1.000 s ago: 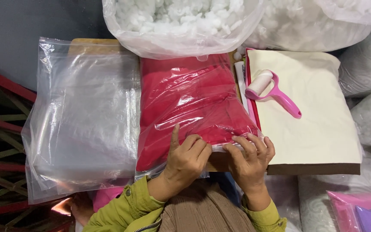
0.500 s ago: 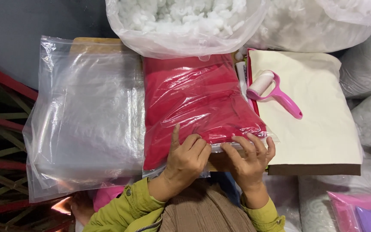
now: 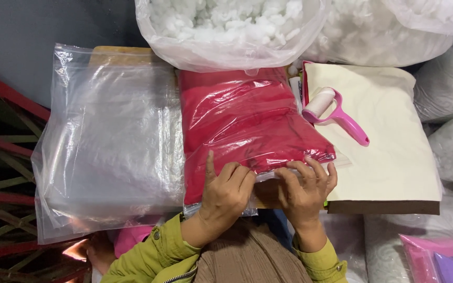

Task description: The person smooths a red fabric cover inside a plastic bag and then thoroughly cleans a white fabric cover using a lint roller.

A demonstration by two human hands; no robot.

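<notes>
Bags of white stuffing (image 3: 232, 26) crowd the worktop's far edge. Empty clear bags (image 3: 108, 141) overhang its left edge, cream fabric (image 3: 389, 157) with a pink lint roller (image 3: 336, 112) sits right. Mid-front, left hand (image 3: 226, 191) and right hand (image 3: 305, 188) have fingers pinched on the red-filled bag (image 3: 247, 120), at its near edge.

A stack of clear, empty plastic zip bags (image 3: 108, 141) is laid to the left, and a large clear bag of white fibre stuffing (image 3: 226, 26) is seen at the top. To the right, a pink-handled lint roller with a white roll (image 3: 336, 112) is rested on a flat cream fabric sheet (image 3: 389, 157), beside which 1 pink and purple packet (image 3: 441, 259) is seen at the lower right corner.
</notes>
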